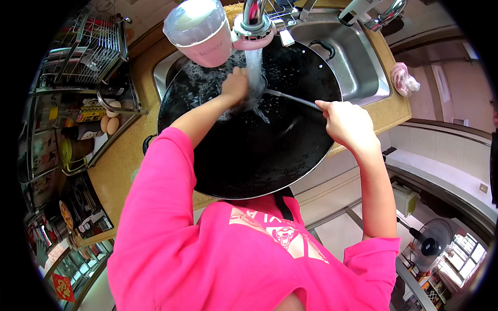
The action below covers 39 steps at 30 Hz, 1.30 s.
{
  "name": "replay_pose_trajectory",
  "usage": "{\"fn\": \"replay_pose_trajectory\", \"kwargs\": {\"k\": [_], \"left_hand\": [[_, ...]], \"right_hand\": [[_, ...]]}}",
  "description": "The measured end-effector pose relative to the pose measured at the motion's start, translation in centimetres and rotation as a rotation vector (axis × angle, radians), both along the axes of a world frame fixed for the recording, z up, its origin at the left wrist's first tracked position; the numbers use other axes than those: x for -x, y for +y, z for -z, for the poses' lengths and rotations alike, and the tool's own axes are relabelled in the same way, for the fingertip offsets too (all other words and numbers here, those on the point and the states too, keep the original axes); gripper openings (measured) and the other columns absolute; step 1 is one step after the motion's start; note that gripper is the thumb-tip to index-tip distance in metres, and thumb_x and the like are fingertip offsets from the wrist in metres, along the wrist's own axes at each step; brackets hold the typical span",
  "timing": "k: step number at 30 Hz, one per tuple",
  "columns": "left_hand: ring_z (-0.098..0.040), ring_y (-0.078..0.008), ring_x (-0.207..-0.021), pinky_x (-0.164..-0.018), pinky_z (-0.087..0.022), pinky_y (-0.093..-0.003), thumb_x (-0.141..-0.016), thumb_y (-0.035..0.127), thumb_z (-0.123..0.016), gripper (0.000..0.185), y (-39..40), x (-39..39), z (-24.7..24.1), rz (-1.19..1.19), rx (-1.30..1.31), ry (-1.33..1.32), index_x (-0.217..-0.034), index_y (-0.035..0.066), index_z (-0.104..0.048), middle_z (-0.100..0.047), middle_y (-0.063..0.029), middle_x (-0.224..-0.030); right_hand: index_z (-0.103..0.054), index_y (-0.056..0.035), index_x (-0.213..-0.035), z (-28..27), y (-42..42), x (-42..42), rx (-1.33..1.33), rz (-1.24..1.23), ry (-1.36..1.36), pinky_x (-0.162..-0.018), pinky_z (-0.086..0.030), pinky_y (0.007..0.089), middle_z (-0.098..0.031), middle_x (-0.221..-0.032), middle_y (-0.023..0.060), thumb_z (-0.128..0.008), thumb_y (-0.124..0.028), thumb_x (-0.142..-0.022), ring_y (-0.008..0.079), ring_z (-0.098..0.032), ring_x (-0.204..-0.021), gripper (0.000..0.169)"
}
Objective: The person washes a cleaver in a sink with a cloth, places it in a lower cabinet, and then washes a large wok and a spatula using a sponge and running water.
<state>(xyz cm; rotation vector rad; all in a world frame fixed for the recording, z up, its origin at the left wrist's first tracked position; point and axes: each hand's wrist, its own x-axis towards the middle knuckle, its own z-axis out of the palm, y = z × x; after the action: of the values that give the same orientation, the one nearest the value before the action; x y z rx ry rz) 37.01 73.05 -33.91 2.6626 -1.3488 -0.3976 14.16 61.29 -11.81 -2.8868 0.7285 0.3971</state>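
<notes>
A large black wok (264,155) lies tilted across the sink, its near rim against my pink shirt. My right hand (348,124) grips the handle of a metal ladle (292,99), whose head sits in the running water (253,72). My left hand (235,86) is inside the wok, just left of the stream and close to the ladle's head. Motion blur and spray hide its fingertips, so whether it holds anything cannot be told. Suds and splashes coat the wok's far-left side.
A chrome faucet (253,23) with a pink-and-clear water filter (204,42) hangs over the wok. Right of it is a steel sink basin (350,62). A knotted plastic bag (404,79) rests on the counter edge. At left stand a wire dish rack (93,46) and several eggs (113,125).
</notes>
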Motion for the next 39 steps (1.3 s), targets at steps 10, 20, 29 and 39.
{"fn": "replay_pose_trajectory", "kwargs": {"k": [10,20,29,39], "left_hand": [[-0.051,-0.0372,-0.099,-0.079,-0.046,-0.0428,-0.076,0.004,-0.048,0.043,0.7,0.8,-3.6,0.284,0.053,0.081,-0.119,0.012,-0.048,-0.048,-0.0175,-0.114],[-0.055,-0.0306,-0.083,-0.063,-0.052,-0.0385,-0.079,0.012,-0.049,0.031,1.7,-0.4,1.2,-0.061,0.002,-0.322,-0.110,0.007,-0.050,-0.047,-0.0121,-0.100],[-0.051,-0.0314,-0.094,-0.084,-0.042,-0.0356,-0.078,0.002,-0.044,0.045,-1.5,6.6,-3.5,-0.026,0.483,0.528,-0.119,0.016,-0.052,-0.047,-0.0151,-0.101],[-0.055,-0.0344,-0.087,-0.073,-0.048,-0.0408,-0.074,0.002,-0.051,0.039,-2.3,10.3,-8.9,0.289,0.678,0.401,-0.111,0.012,-0.053,-0.048,-0.0143,-0.099]], "right_hand": [[-0.068,-0.0114,-0.091,-1.2,-0.5,0.4,-0.032,0.025,0.011,-0.066,-0.050,0.0385,-0.063,-0.075,0.0163,-0.051,-0.014,-0.081,0.0302,-0.063,-0.071,0.020],[-0.068,-0.0130,-0.094,-2.7,-1.8,0.6,-0.072,0.077,0.075,-0.071,-0.049,0.0366,-0.064,-0.082,0.0151,-0.051,-0.013,-0.080,0.0296,-0.063,-0.076,0.022],[-0.067,-0.0091,-0.085,-0.5,-0.8,-0.5,-0.055,0.065,0.044,-0.068,-0.049,0.0392,-0.064,-0.075,0.0159,-0.052,-0.020,-0.084,0.0312,-0.063,-0.074,0.019],[-0.066,-0.0093,-0.090,0.3,-1.0,0.3,-0.093,0.098,0.014,-0.071,-0.049,0.0396,-0.063,-0.079,0.0170,-0.052,-0.020,-0.083,0.0319,-0.062,-0.076,0.019]]}}
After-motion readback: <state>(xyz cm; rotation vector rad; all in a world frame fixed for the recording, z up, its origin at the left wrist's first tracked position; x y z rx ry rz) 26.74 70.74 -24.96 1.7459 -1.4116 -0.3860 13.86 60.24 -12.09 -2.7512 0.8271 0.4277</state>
